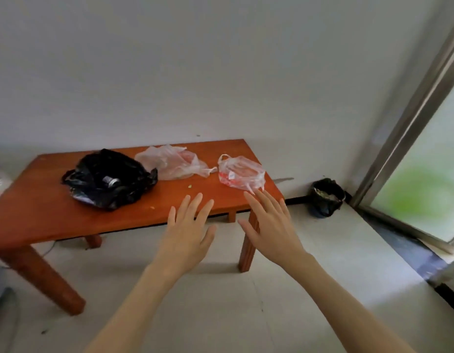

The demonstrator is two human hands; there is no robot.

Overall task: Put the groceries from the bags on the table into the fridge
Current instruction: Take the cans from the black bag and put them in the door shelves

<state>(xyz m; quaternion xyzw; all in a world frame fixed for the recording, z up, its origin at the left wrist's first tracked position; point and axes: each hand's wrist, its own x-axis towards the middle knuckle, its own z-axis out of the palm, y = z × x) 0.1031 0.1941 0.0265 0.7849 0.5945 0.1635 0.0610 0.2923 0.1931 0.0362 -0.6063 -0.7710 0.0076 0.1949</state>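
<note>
Three bags on the red-brown wooden desk [50,215], none lifted yet; fridge not in view.

**Bag positions**
- Black plastic bag [107,178]: desk centre-left, slumped and crumpled, mouth partly open. Shiny can-like item [111,181] visible inside; ID uncertain.
- Clear bag w/ pink contents [171,163]: just right of the black bag, touching or nearly so, toward the wall.
- Clear bag w/ red print [240,174]: near the desk's right end, apart from the other two, handle loop [224,157] standing up at its left.

**Hands**
- Left hand [189,233]: over the desk's near edge, palm down, fingers [195,202] spread and straight, holding nothing.
- Right hand [271,226]: fingertips just short of, or barely overlapping, the red-print bag's near edge; fingers apart, empty. Contact cannot be confirmed.

**Handling, est.**
- All three: thin film, soft, no rigid shape; prob. slippery and prone to tear under point load.
- Black bag likely heaviest, bulkiest, poss. cans. Gather the neck, support from below.
- Red-print bag: flat, low, prob. light tray or pack inside. Take by the handle loop, or pinch both handles together to keep contents level.
- Pink-contents bag: soft and floppy; contents poss. raw meat, not certain. Keep mouth up to prevent leaks.

**Markings**
- Red print and a small white label [231,176] on the right bag; text too blurred to read.
- No brand legible anywhere.

**Misc**
- Small crumbs [189,186] on the desk between the bags and the hands.
</note>
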